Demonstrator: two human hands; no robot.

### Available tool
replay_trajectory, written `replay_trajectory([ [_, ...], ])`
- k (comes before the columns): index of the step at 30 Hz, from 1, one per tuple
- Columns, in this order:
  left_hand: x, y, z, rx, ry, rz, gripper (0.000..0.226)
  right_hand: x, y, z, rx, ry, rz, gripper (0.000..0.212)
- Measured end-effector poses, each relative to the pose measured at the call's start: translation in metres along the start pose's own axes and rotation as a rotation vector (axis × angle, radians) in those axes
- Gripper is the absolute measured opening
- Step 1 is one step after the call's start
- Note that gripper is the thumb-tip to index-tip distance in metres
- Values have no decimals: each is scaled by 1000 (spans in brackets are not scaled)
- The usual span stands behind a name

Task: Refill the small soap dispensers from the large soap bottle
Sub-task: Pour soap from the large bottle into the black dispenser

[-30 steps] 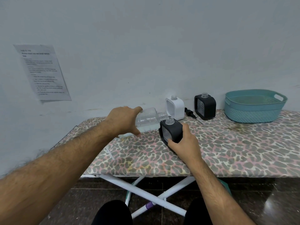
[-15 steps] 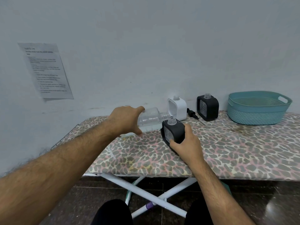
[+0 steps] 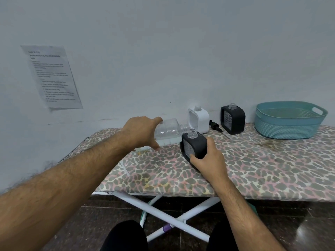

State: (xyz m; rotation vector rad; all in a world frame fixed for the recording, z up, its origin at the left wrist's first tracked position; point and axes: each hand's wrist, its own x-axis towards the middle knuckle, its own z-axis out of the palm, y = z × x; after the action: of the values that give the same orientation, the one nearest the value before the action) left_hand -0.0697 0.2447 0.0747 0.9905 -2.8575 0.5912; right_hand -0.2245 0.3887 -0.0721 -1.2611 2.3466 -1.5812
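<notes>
My left hand (image 3: pixel 141 132) grips the large clear soap bottle (image 3: pixel 169 131), which lies almost on its side with its open neck beside the mouth of a black dispenser (image 3: pixel 194 144). That dispenser is tilted toward the bottle, and my right hand (image 3: pixel 208 161) holds its lower right side. Clear liquid sits low in the bottle. Farther back stand a white dispenser (image 3: pixel 199 119) and a second black dispenser (image 3: pixel 233 119), both uncapped and upright.
Everything rests on an ironing board (image 3: pixel 262 171) with a leopard-print cover, against a pale wall. A black pump head (image 3: pixel 215 125) lies between the two back dispensers. A teal basket (image 3: pixel 288 124) stands at the right. A printed sheet (image 3: pixel 52 77) hangs on the wall.
Both hands, the bottle and the black dispenser keep nearly the same pose. The view has shifted slightly; the bottle neck stays at the dispenser's mouth.
</notes>
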Motion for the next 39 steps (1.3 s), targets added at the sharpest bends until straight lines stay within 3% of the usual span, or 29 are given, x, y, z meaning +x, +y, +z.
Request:
replay_trajectory([
  [39,1,-2,2,2,6,4,98,-1,-3,-2,-2,0,6,53],
])
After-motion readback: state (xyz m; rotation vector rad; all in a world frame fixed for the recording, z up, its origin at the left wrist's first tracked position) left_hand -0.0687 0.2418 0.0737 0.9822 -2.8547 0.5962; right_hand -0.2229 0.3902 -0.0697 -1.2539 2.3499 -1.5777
